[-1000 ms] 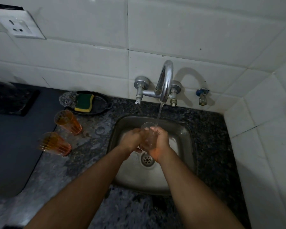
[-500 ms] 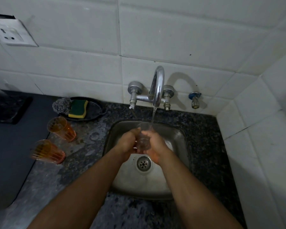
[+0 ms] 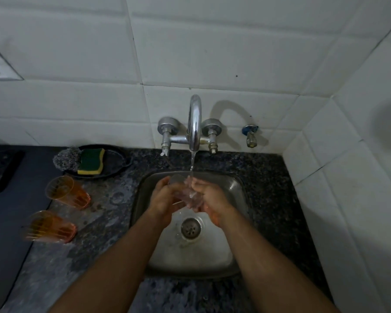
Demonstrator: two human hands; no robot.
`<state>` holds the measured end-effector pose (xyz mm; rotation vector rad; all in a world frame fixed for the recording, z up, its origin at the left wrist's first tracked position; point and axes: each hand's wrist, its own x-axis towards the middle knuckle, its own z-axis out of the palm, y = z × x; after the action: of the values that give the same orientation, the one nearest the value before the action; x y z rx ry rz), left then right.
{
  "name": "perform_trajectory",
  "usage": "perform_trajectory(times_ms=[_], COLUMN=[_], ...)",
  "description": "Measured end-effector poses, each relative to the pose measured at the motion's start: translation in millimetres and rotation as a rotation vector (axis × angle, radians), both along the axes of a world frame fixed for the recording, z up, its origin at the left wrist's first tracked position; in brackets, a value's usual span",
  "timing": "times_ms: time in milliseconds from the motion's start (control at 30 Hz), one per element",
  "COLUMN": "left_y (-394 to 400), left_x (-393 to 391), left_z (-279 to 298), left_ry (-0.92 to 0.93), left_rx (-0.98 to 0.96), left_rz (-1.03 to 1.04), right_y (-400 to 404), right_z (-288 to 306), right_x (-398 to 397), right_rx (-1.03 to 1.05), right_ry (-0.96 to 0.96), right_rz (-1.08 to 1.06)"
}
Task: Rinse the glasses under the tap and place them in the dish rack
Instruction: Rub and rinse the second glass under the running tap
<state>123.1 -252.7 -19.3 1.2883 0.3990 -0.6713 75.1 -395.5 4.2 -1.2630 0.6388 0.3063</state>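
A clear glass (image 3: 183,192) is held over the steel sink (image 3: 235,188), under the running stream from the chrome tap (image 3: 195,123). My left hand (image 3: 165,199) grips its left side and my right hand (image 3: 209,198) grips its right side; water lands on the glass between them. Two orange glasses stand on the dark granite counter left of the sink, one nearer the wall (image 3: 66,192) and one nearer me (image 3: 49,227). No dish rack is in view.
A black tray (image 3: 115,161) with a green-yellow sponge (image 3: 92,161) and a steel scourer (image 3: 66,158) sits by the wall. A dark mat (image 3: 9,222) covers the counter at left. White tiled walls close the back and right side. A small valve (image 3: 251,135) sticks out right of the tap.
The camera has shifted, so the scene sits further right and lower in view. My hands have turned the glass a little under the stream; both still hold it.
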Motion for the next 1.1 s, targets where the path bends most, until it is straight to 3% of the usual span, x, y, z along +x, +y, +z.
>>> perform_trajectory(times_ms=[133, 333, 433, 533, 667, 733, 833, 933, 967, 1100], left_y=[-3.1, 9.0, 7.4, 8.0, 0.9, -4.2, -13.2, -19.8, -20.3, -18.8], left_x=[9.6, 11.2, 3.8, -2.8, -2.2, -4.3, -12.3, -18.4, -18.0, -10.5], left_z=[1.7, 4.4, 8.8, 7.3, 5.3, 5.6, 8.5, 7.8, 8.1, 12.2], left_ry=[0.028, 0.042, 0.026, 0.027, 0.043, 0.049, 0.006, -0.024, -0.012, 0.084], left_rx=[0.009, 0.038, 0.083, 0.094, 0.053, 0.066, 0.187, 0.201, 0.199, 0.175], left_rz=[0.196, 0.022, -0.039, -0.030, -0.031, -0.067, -0.035, 0.076, 0.086, 0.044], right_y=[19.8, 27.0, 29.7, 27.3, 18.0, 11.5, 10.7, 11.0, 10.0, 2.6], right_z=[-19.0, -27.8, -26.1, -27.8, -34.5, -35.9, -34.2, -26.2, -24.5, -31.7], right_x=[0.0, -6.3, 5.0, 16.5, -5.3, -16.2, -16.0, -6.4, -6.6, -24.4], right_rx=[-0.145, -0.621, -0.694, -0.581, -0.748, -0.794, -0.764, -0.559, -0.542, -0.939], right_ry=[-0.205, -0.382, -0.285, -0.132, -0.516, -0.610, -0.415, -0.104, -0.095, -0.483], right_rz=[-0.080, 0.069, -0.056, -0.024, 0.121, 0.106, -0.011, -0.075, -0.051, 0.195])
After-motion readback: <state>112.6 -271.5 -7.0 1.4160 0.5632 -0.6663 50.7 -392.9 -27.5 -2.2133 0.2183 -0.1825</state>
